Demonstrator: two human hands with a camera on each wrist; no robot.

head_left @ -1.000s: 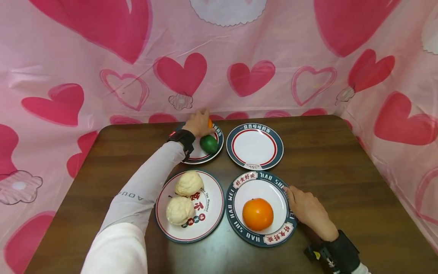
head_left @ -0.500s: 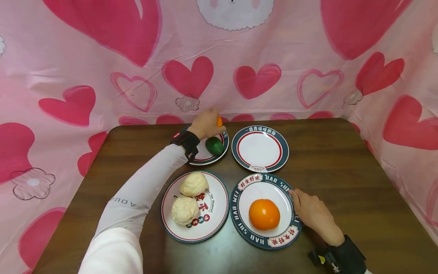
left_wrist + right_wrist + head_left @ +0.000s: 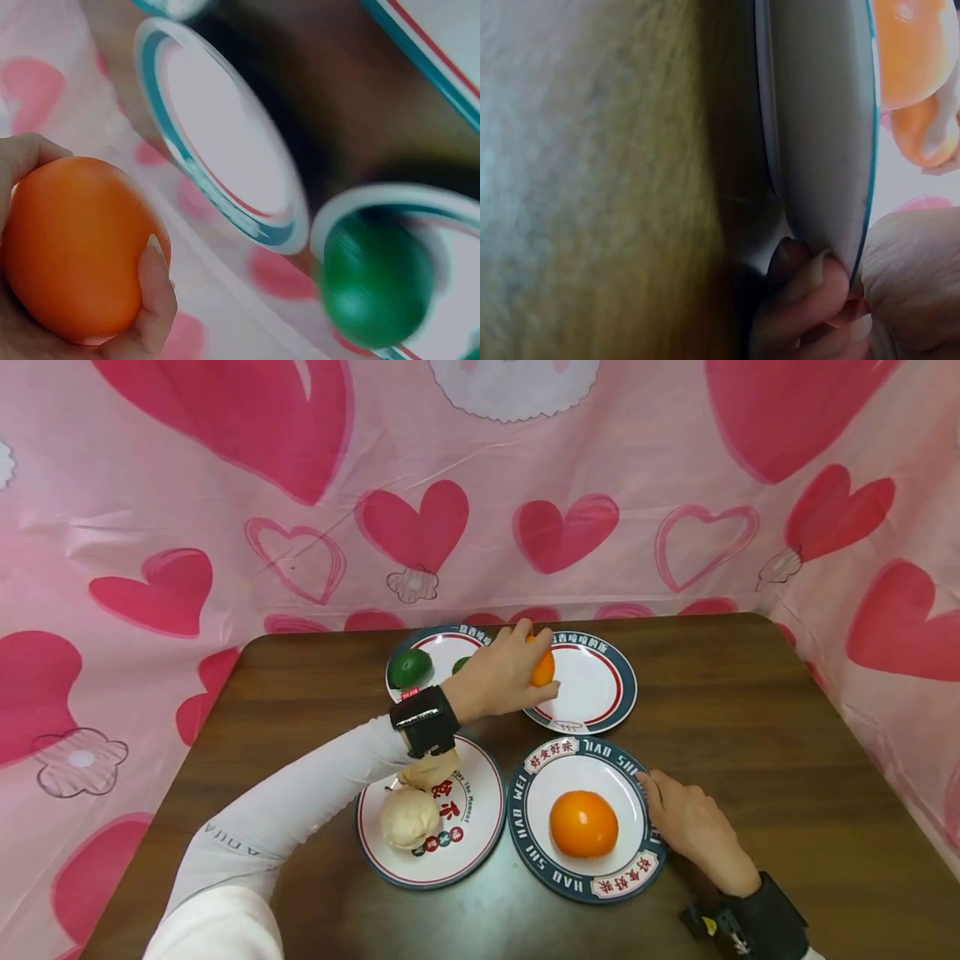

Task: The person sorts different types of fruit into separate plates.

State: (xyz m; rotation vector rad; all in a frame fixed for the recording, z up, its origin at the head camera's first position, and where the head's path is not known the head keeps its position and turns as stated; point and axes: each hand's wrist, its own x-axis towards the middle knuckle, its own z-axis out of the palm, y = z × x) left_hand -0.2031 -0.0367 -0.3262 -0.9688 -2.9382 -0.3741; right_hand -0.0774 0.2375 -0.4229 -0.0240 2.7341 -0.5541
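My left hand (image 3: pixel 501 675) holds a smooth orange-coloured fruit (image 3: pixel 543 667) between thumb and fingers. It is over the left side of the back right plate (image 3: pixel 588 685). The left wrist view shows the fruit (image 3: pixel 82 247) close up, apart from the tilted-looking plate (image 3: pixel 217 127). With my right hand (image 3: pixel 690 822) I pinch the rim of the front right plate (image 3: pixel 523 839); the right wrist view shows fingers (image 3: pixel 810 296) curled under its edge. Another orange-coloured fruit (image 3: pixel 583 824) sits on that plate. Two green fruits, one whole in view (image 3: pixel 411 668), lie on the back left plate (image 3: pixel 446 646).
At front left, a plate (image 3: pixel 476 814) carries two pale lumpy round items, the nearer one (image 3: pixel 409 818) fully seen and the farther partly behind my left wrist. The plates stand close together on a dark wooden table (image 3: pixel 720 693). A pink heart-patterned cloth (image 3: pixel 480 560) hangs behind.
My left hand has lifted the orange-coloured fruit from the back left plate and carried it right, uncovering the green fruits. The right hand stays at the plate rim. The head view has shifted slightly.
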